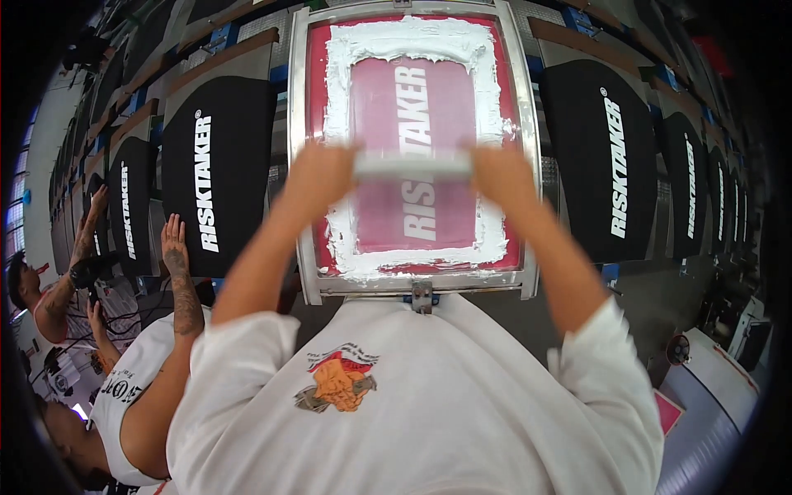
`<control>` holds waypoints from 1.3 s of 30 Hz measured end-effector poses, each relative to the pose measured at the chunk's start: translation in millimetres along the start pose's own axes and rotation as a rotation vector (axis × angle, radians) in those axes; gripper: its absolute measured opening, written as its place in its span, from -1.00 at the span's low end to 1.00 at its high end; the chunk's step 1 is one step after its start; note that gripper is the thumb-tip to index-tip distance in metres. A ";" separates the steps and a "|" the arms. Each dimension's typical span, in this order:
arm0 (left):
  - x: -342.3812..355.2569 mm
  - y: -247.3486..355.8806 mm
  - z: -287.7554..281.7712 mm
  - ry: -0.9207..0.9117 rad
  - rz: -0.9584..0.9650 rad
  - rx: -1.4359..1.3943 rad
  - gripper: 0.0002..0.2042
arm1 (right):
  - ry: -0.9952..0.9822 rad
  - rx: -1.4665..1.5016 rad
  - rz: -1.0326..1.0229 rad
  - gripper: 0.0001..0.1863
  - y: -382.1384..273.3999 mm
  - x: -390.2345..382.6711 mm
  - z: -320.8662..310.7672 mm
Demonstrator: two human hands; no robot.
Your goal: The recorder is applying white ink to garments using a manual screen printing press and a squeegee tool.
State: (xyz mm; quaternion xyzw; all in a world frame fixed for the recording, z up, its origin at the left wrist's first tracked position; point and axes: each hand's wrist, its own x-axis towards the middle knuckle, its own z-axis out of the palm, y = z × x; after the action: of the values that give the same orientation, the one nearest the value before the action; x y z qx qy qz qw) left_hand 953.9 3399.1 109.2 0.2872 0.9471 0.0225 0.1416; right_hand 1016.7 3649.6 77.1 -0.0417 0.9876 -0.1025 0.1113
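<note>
A metal-framed printing screen (298,107) with red and pink mesh fills the upper middle, a thick band of white ink (421,33) around its inner lettered area. A pale bar-shaped squeegee (410,167) lies across that area, blurred by motion. My left hand (326,175) is closed on the bar's left end and my right hand (499,175) on its right end, both smeared but with fingers wrapped round it. Whether the squeegee's blade touches the mesh is hidden. A metal clamp (422,297) is at the frame's near edge, just above my white shirt.
Rows of pallets with black, white-lettered fabric panels (231,173) (577,165) extend to both sides. At left, a co-worker in a white top (140,412) rests a tattooed hand near one panel; another person (54,305) works beyond. A pale machine or bench (718,379) stands lower right.
</note>
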 end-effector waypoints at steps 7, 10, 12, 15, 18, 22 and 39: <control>-90.5 39.3 88.9 0.516 0.148 -0.232 -0.78 | 0.558 0.168 -0.146 -0.85 -18.6 -97.1 66.0; 24.0 -4.9 74.5 0.655 0.174 -0.108 -0.82 | 0.597 0.094 -0.140 -0.81 19.3 17.9 51.3; 102.4 -28.3 49.6 0.531 0.122 -0.034 -0.72 | 0.561 0.037 -0.105 -0.80 45.5 92.0 22.9; 179.0 -41.1 -10.6 0.359 -0.098 0.019 -0.84 | 0.380 -0.102 -0.026 -0.74 58.3 171.5 -38.2; 212.5 -16.0 -53.0 0.199 -0.110 0.245 -0.78 | 0.328 -0.043 0.036 -0.62 72.8 187.6 -63.3; 235.0 -8.3 -42.1 0.263 0.198 -0.006 -0.70 | 0.847 0.143 -0.105 -0.53 28.2 110.8 -45.5; 185.2 -21.2 -28.0 0.289 0.120 0.046 -0.59 | -0.304 1.227 0.454 -0.72 -89.2 -195.1 131.2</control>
State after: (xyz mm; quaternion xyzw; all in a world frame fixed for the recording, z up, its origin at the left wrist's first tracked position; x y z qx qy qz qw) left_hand 787.5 3484.4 86.1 0.3401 0.9390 0.0506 -0.0045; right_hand 1241.6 3557.8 12.0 0.2237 0.7080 -0.6123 0.2717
